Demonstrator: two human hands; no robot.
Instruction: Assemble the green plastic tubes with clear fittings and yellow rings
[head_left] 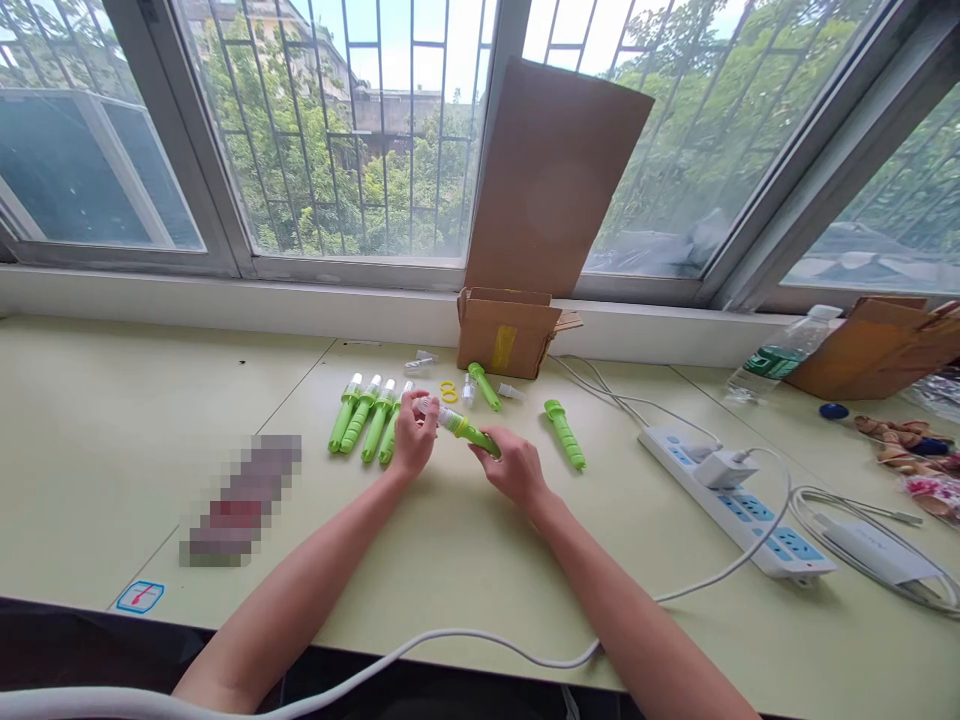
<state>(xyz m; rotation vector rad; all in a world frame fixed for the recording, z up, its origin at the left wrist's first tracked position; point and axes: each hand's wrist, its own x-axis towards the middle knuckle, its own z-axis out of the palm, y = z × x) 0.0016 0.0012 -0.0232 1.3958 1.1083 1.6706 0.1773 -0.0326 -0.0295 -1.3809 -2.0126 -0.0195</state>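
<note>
Between my hands is a green plastic tube with a yellow ring and a clear cap (463,430), tilted down to the right. My left hand (416,435) is closed on its clear cap end. The green end is in the fingers of my right hand (511,462). Several like tubes with clear caps (364,415) lie in a row left of my left hand, one partly hidden by it. Beyond my hands are yellow rings (448,391), a green tube (484,388) and small clear caps (511,392). Another green tube (565,435) lies to the right.
A cardboard box (506,335) stands at the back against the window sill. To the right are a white power strip (735,505), a coiled cable with an adapter (877,548) and a water bottle (784,355). A white cable (517,650) crosses the table's front edge.
</note>
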